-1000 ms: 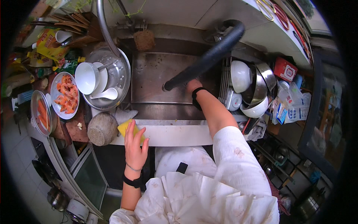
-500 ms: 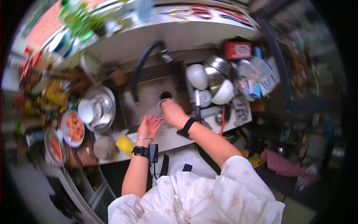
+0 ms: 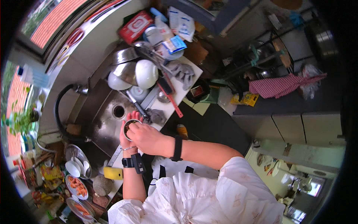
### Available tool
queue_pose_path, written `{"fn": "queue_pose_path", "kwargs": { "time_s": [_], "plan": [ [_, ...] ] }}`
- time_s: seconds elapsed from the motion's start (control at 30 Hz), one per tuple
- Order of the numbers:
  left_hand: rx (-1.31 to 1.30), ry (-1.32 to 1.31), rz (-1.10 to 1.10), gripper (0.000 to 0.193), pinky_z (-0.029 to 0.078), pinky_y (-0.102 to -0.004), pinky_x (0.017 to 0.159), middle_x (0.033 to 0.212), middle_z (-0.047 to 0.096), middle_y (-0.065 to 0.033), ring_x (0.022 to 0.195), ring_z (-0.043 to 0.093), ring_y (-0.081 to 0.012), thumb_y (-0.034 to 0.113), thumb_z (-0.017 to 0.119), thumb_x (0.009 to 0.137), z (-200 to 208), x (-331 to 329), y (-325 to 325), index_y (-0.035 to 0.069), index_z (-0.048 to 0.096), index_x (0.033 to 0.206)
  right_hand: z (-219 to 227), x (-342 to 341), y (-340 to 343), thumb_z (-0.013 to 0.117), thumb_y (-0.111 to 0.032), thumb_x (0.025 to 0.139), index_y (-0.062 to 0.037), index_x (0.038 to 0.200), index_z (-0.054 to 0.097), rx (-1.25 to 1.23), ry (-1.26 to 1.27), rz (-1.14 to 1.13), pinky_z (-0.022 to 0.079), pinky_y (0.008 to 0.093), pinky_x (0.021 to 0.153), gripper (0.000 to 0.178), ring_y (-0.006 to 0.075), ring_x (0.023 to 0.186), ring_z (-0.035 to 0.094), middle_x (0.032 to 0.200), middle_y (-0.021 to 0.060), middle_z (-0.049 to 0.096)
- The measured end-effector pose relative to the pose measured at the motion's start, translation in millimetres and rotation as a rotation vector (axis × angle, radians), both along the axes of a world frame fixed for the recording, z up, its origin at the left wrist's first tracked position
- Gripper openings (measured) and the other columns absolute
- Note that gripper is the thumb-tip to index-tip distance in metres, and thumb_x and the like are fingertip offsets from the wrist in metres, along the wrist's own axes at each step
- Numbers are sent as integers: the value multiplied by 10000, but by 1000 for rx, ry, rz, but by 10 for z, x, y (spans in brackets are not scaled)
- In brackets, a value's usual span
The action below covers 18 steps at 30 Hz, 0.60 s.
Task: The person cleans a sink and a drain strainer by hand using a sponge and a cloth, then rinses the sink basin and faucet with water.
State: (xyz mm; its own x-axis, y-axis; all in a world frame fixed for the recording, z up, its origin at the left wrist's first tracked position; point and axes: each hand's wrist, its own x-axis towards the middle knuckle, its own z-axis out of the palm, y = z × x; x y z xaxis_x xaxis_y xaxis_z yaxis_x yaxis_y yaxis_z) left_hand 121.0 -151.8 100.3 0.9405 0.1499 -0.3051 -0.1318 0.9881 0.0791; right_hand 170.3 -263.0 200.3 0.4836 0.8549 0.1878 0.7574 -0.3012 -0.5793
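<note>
A small round cup (image 3: 131, 120) with a pale rim and dark, speckled contents sits between my two hands, near the front edge of the sink (image 3: 102, 128). My left hand (image 3: 124, 139) lies under and beside it, palm up, fingers stretched past its far side. From the right, my right hand (image 3: 147, 138) reaches over the cup with its fingers bent at the rim, hiding part of the opening. Whether those fingertips are inside the cup or only on its edge is hidden. A yellow sponge (image 3: 113, 173) rests on the counter beside my left wrist.
Beyond the sink, white bowls (image 3: 146, 74) and steel bowls (image 3: 125, 56) are stacked. A red-handled brush (image 3: 169, 95) and grey gloves (image 3: 182, 74) lie right of them. A black faucet (image 3: 59, 100) arches at left. Plates of orange food (image 3: 77, 186) stand lower left.
My view has swung to the right, showing more of the floor and right-hand counter. The cup, held by my right hand over the sink before, is now against my left palm.
</note>
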Motion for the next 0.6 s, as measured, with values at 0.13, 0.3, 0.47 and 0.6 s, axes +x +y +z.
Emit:
{"fn": "queue_pose_path", "kwargs": {
  "time_s": [0.13,0.3,0.47,0.6],
  "plan": [
    [-30,-140,-180,439,241,-441,1078,1316,436,-173,1257,366,-298,295,315,962,207,622,-597,0,425,1268,281,364,-730,576,-97,715,-32,893,509,130,-5,-174,432,394,767,201,309,880,526,941,136,500],
    [-25,-195,-326,442,302,-413,1053,1320,427,-187,1243,388,-303,282,332,962,493,1471,-1559,-25,403,1272,418,898,-1799,754,-162,635,-40,1117,483,262,-102,-589,388,409,886,566,324,1047,471,1179,167,466],
    [-128,-25,-352,406,334,-380,1040,1328,418,-174,1231,411,-274,226,345,966,38,2149,-2846,-18,363,1291,-554,1358,-2828,766,-216,656,5,1209,409,447,331,-879,379,409,935,694,343,1090,477,1187,188,475],
    [-74,115,-375,393,351,-360,1028,1308,452,-142,1209,438,-259,205,336,970,-555,2562,-3525,1,366,1304,-1200,1840,-3400,781,-222,642,4,1213,413,519,481,-958,375,386,948,716,315,1111,479,1198,186,473]
  ]
}}
